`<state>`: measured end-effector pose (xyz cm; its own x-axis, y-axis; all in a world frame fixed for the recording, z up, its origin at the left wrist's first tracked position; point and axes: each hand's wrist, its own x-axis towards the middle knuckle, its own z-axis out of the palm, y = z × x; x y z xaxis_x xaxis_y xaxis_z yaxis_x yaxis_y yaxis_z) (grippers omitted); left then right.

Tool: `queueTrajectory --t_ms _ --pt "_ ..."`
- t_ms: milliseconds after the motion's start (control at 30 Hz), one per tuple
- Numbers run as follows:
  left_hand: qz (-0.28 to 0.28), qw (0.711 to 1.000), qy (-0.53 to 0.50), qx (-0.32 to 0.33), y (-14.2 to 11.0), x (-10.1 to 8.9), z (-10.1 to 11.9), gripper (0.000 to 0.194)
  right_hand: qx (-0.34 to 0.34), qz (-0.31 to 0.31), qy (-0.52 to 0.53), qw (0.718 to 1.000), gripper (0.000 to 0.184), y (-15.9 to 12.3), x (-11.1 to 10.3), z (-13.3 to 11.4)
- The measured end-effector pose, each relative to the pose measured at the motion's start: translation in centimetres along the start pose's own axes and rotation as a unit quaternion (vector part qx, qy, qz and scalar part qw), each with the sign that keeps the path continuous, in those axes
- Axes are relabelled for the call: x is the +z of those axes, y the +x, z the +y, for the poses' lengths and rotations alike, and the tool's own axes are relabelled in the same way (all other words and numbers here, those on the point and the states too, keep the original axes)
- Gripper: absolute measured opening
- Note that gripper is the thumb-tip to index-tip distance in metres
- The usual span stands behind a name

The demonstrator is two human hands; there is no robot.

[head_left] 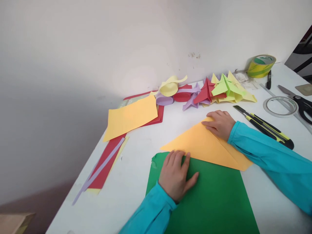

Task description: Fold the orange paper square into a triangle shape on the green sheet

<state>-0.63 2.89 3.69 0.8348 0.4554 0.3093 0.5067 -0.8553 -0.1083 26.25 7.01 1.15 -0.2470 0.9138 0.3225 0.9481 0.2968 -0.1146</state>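
A light-orange sheet of paper (197,143), folded diagonally into a triangle, lies over the far edge of a green sheet (209,191). My left hand (175,174) rests palm down on the green sheet, thumb apart, with its fingertips at the orange paper's near edge. At the triangle's top corner is my right hand (220,123), its curled fingers gripping the paper there. A second layer of the orange paper shows under my right sleeve.
Behind are folded paper planes (226,86), paper loops (168,88) and a yellow tape roll (262,66). To the right lie a utility knife (265,126), clear tape (280,106) and scissors (301,100). Another orange sheet (133,115) and paper strips (104,165) are left.
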Motion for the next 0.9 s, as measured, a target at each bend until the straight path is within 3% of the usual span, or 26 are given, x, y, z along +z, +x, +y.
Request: queueTrajectory --t_ms 200,533,900 --pt "0.001 0.998 -0.057 0.026 1.4 0.1 3.3 0.054 0.007 -0.004 0.004 1.000 0.029 0.0 -0.2 -0.1" --pt "-0.029 0.994 -0.107 0.016 2.0 0.5 7.4 0.075 -0.001 0.003 -0.002 1.000 0.030 0.0 -0.2 0.0" --pt "-0.030 0.992 -0.117 0.044 3.1 0.8 9.1 0.081 0.000 0.001 0.003 1.000 0.031 0.0 -0.1 0.1"
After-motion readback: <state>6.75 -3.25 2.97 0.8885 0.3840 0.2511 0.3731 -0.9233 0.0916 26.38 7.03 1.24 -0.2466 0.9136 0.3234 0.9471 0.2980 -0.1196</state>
